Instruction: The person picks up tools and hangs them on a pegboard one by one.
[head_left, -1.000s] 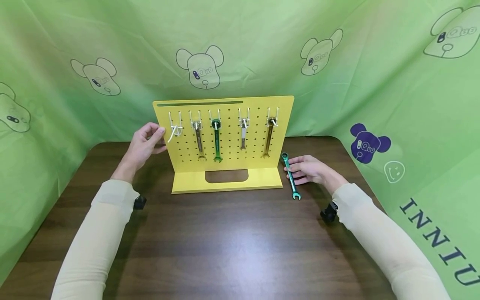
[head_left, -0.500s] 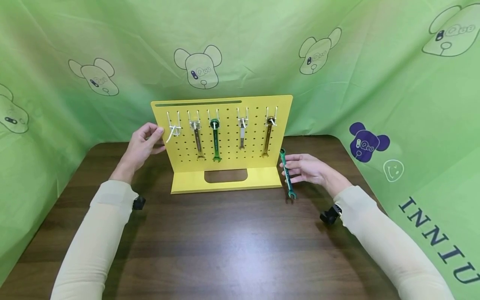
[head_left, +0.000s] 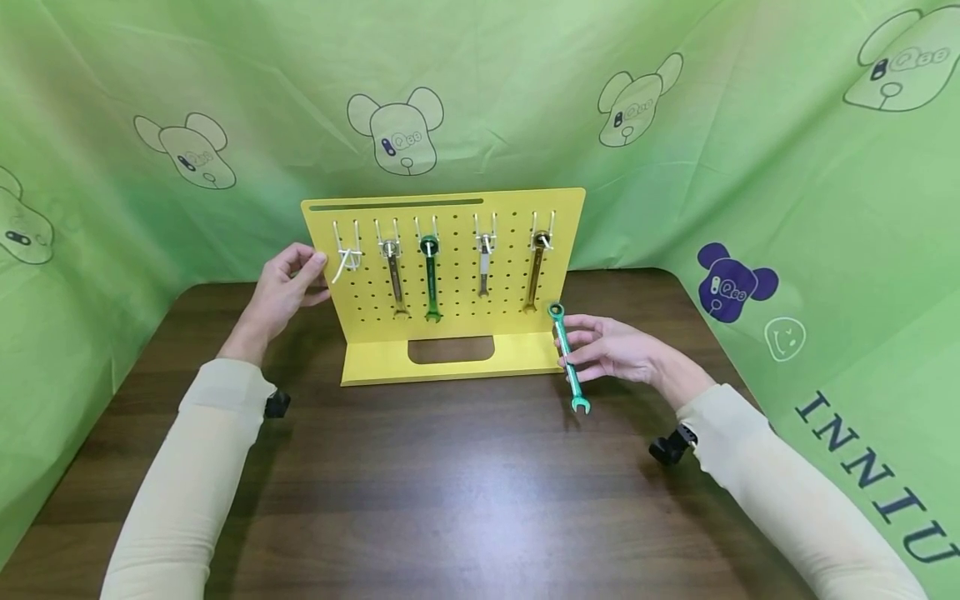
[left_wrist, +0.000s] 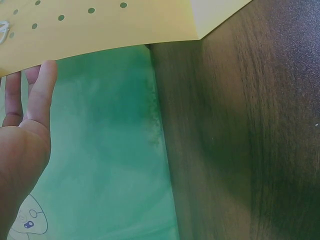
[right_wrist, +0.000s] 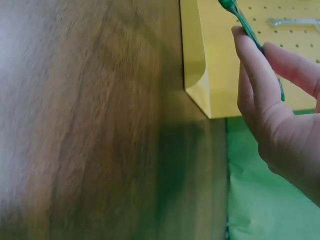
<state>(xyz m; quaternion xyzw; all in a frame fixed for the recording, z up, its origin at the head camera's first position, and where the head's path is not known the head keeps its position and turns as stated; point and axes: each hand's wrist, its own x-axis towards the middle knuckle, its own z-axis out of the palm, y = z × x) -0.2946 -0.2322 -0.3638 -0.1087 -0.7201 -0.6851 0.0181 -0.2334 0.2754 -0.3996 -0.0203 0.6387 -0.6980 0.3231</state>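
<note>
A yellow pegboard [head_left: 465, 292] stands on the table, its left edge pinched between the thumb and fingers of my left hand [head_left: 285, 287]. In the left wrist view, that thumb [left_wrist: 41, 95] meets the board's edge. My right hand [head_left: 618, 350] holds a green combination wrench [head_left: 567, 360] in front of the board's right edge. The wrench's ring end points up and its open end hangs down above the table. On the board's hooks hang a brown-grey wrench [head_left: 396, 279], another green wrench [head_left: 432, 283], a short silver wrench [head_left: 484, 271] and a bronze wrench [head_left: 536, 275].
The leftmost white hook [head_left: 348, 257] on the board carries no wrench. Under the board lies a dark wooden table [head_left: 450, 467]. A green printed cloth [head_left: 517, 100] hangs behind it and along both sides.
My right hand has moved left and toward me with the green wrench, lifting it off the table and bringing its ring end before the board's right edge. The left hand stays at the board.
</note>
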